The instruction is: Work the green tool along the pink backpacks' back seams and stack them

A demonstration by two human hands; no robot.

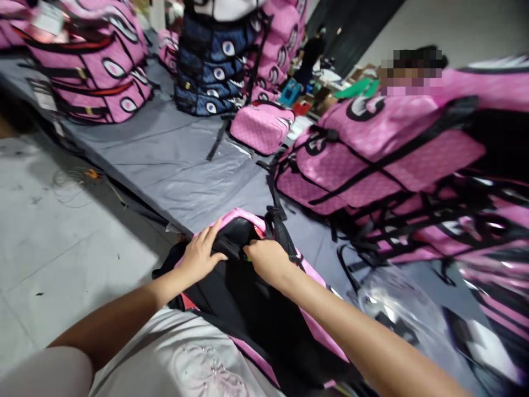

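Observation:
A pink backpack with a black back panel point(248, 309) lies at the near edge of the grey-covered table point(173, 165), partly over my lap. My left hand point(201, 255) rests flat on its upper edge, fingers spread over the black fabric. Close beside it, my right hand point(268, 260) is closed on the black fabric near the top handle and strap point(279, 226). What the right fingers pinch is hidden under the hand.
Stacks of pink backpacks point(397, 160) crowd the right side and the far left point(95, 71); a navy stack point(212, 60) and a single pink bag point(260, 127) stand behind. Clear plastic wrap point(392, 309) lies at right. Another person is at the far right. Grey floor lies left.

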